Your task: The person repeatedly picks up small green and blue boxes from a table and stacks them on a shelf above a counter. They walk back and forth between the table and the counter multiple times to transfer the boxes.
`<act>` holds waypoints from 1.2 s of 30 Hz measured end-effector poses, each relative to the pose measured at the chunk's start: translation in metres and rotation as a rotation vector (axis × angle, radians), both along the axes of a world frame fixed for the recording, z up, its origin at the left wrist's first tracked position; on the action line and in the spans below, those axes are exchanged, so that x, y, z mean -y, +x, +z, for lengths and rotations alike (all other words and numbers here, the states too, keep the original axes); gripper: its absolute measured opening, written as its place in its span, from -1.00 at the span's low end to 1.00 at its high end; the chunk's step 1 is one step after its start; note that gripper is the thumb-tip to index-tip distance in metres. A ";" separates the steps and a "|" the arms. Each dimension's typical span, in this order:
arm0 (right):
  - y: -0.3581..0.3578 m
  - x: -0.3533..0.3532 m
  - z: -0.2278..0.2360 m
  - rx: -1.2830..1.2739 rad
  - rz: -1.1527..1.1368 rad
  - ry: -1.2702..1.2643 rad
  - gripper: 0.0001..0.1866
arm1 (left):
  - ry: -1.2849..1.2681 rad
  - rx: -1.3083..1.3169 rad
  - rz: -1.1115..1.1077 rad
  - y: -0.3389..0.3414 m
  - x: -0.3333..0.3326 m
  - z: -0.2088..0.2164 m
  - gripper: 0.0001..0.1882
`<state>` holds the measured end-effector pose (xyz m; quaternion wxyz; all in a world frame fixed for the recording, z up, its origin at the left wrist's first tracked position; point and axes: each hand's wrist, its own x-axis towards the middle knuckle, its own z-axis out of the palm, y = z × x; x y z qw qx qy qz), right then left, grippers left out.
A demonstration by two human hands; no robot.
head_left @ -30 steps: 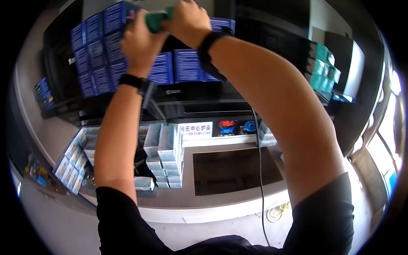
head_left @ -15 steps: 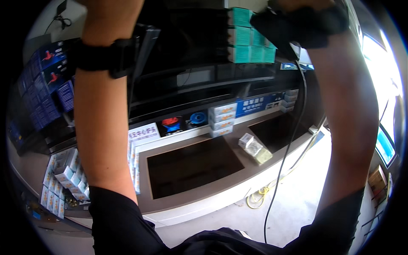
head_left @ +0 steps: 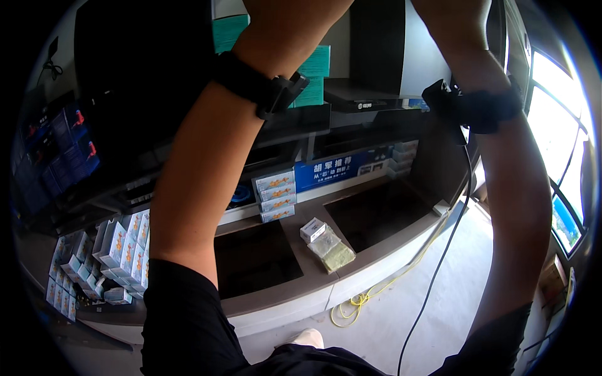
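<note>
Both my arms reach up past the upper edge of the head view, so the fingers are cut off. The back of my left hand (head_left: 295, 19) is in front of stacked teal boxes (head_left: 311, 69). My right hand (head_left: 454, 28) overlaps the right edge of a tall grey-and-black appliance panel (head_left: 420, 53). Whether either hand touches or holds anything is hidden. A black strap with a small device (head_left: 282, 94) is round my left wrist. My right wrist wears another strapped device (head_left: 483, 109), with a black cable (head_left: 448, 250) hanging by it.
Below is a brown counter (head_left: 313, 282) with dark inset panels. On it lie a small white box and clear bags (head_left: 332, 247), beside stacked light-blue boxes (head_left: 276, 195). More boxes (head_left: 125, 250) crowd the left. A yellow cord (head_left: 351, 310) coils on the floor.
My left forearm has swung right and now slants across the teal boxes. The view has shifted, bringing the grey appliance panel and more of the left-hand boxes into sight. Both hands remain raised.
</note>
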<state>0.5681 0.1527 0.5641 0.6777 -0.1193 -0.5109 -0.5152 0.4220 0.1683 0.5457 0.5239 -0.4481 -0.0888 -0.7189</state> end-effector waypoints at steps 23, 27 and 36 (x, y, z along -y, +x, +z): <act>0.111 -0.232 -0.022 0.059 0.272 -0.783 -0.55 | -0.864 -0.430 0.596 0.005 -0.164 -0.018 -0.29; 0.133 -0.241 -0.015 0.020 0.425 -0.735 -0.58 | -1.128 -0.362 0.774 -0.011 -0.136 -0.022 0.01; 0.127 -0.231 -0.026 0.143 0.245 -0.627 -0.55 | -1.042 -0.446 1.084 -0.014 -0.143 0.003 -0.33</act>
